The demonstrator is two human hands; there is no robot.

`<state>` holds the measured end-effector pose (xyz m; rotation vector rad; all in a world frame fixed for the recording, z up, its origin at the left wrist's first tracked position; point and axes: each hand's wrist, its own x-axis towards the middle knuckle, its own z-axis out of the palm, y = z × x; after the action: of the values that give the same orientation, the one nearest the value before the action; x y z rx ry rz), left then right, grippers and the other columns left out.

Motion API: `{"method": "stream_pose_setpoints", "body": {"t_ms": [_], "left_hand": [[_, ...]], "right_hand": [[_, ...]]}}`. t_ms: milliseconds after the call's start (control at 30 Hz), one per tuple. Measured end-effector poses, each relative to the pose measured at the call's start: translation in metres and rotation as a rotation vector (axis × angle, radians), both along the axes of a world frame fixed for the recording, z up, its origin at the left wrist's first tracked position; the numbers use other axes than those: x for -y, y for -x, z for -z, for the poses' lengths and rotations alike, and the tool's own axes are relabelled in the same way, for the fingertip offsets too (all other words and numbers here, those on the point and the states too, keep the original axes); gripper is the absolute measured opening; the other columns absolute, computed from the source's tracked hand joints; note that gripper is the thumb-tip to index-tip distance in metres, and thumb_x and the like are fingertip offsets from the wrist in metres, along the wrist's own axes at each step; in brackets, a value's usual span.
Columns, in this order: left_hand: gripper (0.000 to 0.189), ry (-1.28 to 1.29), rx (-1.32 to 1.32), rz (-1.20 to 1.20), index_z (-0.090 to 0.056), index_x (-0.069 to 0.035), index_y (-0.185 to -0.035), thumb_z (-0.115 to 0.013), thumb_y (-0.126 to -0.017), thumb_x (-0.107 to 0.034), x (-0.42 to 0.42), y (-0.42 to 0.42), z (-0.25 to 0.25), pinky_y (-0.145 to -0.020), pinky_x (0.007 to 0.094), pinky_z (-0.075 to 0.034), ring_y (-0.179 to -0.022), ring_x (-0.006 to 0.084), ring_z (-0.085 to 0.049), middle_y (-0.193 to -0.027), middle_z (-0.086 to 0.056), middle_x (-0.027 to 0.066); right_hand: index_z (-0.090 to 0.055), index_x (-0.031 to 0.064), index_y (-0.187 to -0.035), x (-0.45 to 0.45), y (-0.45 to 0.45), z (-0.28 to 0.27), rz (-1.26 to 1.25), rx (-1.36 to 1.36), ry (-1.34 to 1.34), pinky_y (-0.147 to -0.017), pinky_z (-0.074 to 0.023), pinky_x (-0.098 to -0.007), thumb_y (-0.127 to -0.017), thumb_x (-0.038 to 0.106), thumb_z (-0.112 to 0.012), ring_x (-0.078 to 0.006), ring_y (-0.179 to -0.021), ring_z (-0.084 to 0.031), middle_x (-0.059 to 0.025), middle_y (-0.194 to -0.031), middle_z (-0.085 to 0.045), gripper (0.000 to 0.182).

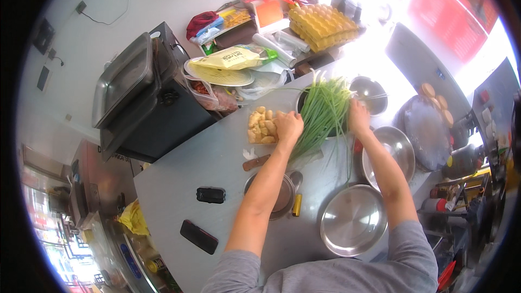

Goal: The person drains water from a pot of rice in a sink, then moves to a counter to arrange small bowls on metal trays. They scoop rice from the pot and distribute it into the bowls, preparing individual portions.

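My left hand [290,126] is at the right edge of a shallow tub of ginger pieces [260,126], its fingers curled. Whether it grips the tub or a piece is hidden. A large bunch of green scallions [325,108] lies between my hands over a dark round vessel, tops hanging toward me. My right hand [359,119] touches the bunch's right side near pale ends, beside a small steel bowl [372,99]; its fingertips are hard to make out. Under my left forearm lies a knife with a wooden handle [255,163], its blade partly beneath the scallions.
Two steel basins [353,221] [388,154] stand at right. A round pan [270,195], yellow lighter [297,205], phone [199,236] and black case [211,195] are on the steel table [171,195]. Egg trays [321,28] and bagged goods [236,59] crowd the back.
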<state>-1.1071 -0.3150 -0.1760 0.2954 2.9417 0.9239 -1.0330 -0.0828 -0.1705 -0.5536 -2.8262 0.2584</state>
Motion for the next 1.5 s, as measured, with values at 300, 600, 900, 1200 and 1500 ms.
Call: {"method": "stream_pose_setpoints", "body": {"t_ms": [300,600,900,1200,1500], "left_hand": [[0.029,-0.498,-0.124,0.050,-0.062,-0.004,-0.102,-0.060,-0.078,-0.020,0.054,-0.037,-0.009,-0.090,0.0375,-0.041,-0.103,0.0326,-0.052,-0.112,-0.056,0.0179],[0.034,-0.173,-0.222,-0.235,-0.056,-0.008,-0.111,-0.062,-0.078,-0.014,0.200,-0.119,-0.028,-0.098,0.0398,-0.036,-0.119,0.0310,-0.041,-0.125,-0.046,0.0157],[0.050,-0.361,-0.363,-1.135,-0.046,0.002,-0.124,-0.057,-0.087,-0.029,0.638,-0.356,-0.001,-0.085,0.0384,-0.046,-0.099,0.0271,-0.056,-0.111,-0.056,0.0195],[0.053,-0.740,-0.130,-1.174,-0.033,-0.001,-0.134,-0.050,-0.086,-0.013,0.464,-0.182,0.015,-0.104,0.0389,-0.027,-0.125,0.0268,-0.037,-0.136,-0.037,0.0163],[0.055,-1.025,-0.131,-1.055,-0.030,-0.006,-0.135,-0.051,-0.086,-0.022,0.480,-0.237,-0.011,-0.103,0.0397,-0.027,-0.124,0.0251,-0.035,-0.134,-0.038,0.0110]], "right_hand": [[-0.051,0.0021,-0.113,-0.012,0.011,-0.063,0.015,-0.447,0.597,-0.083,-0.0444,-0.0412,-0.081,0.004,-0.047,-0.0357,-0.092,-0.055,-0.0199,-0.096,-0.058,0.032],[-0.051,0.0029,-0.116,0.335,0.018,-0.153,-1.364,-0.235,0.120,-0.084,-0.0443,-0.0366,-0.087,0.023,-0.048,-0.0258,-0.094,-0.055,-0.0138,-0.100,-0.058,0.036],[-0.052,0.0036,-0.119,-0.325,-0.172,-0.192,0.555,-0.706,0.251,-0.090,-0.0412,-0.0382,-0.086,0.033,-0.049,-0.0255,-0.102,-0.052,-0.0129,-0.109,-0.057,0.044],[-0.053,0.0043,-0.121,-0.283,-0.766,-0.102,1.641,-1.449,0.706,-0.096,-0.0382,-0.0399,-0.085,0.043,-0.050,-0.0252,-0.111,-0.050,-0.0119,-0.118,-0.055,0.053],[-0.058,0.0046,-0.091,-0.264,-0.318,-0.087,0.422,-1.004,0.452,-0.069,-0.0444,-0.0290,-0.090,0.035,-0.047,-0.0155,-0.075,-0.054,-0.0029,-0.080,-0.053,0.032]]}}
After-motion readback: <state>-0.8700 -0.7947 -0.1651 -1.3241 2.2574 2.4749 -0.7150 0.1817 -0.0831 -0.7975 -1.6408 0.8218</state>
